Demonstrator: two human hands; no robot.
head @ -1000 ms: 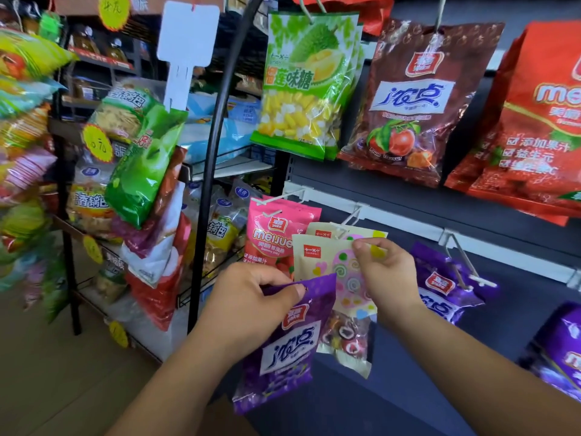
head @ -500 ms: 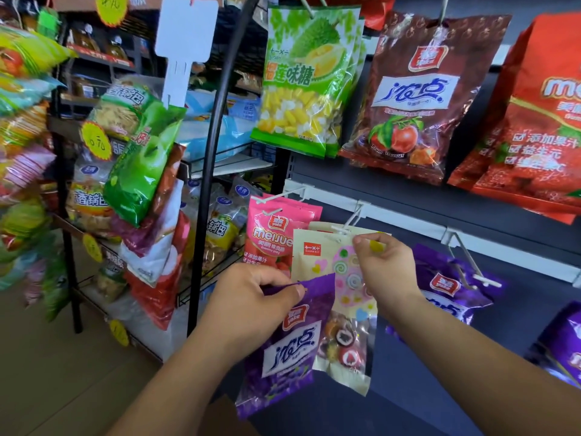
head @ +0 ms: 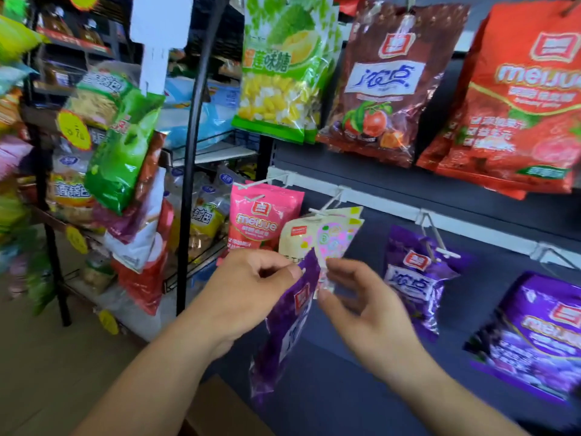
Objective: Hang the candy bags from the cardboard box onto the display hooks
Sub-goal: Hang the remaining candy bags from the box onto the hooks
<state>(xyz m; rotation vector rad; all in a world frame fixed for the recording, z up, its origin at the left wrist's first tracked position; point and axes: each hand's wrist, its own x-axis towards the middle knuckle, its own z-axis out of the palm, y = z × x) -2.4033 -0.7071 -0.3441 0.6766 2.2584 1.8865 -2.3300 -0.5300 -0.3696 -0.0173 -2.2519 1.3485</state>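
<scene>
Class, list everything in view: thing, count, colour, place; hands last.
durian candy bag: one foremost, green, top centre
brown candy bag: one, brown, top row
red candy bags: several, red, top right
pink candy bag: one, pink, lower row, left
pastel candy bags: two, cream, right of pink
held purple candy bag: one, purple, centre
hung purple candy bag: one, purple, right of hands
large purple bag: one, purple, lower right
cardboard box: one, brown, bottom
left hand: pinches held purple candy bag
right hand: below pastel candy bags, grip unclear

"meijue" lbl: pink bag (head: 265, 219), red bag (head: 520, 102)
</scene>
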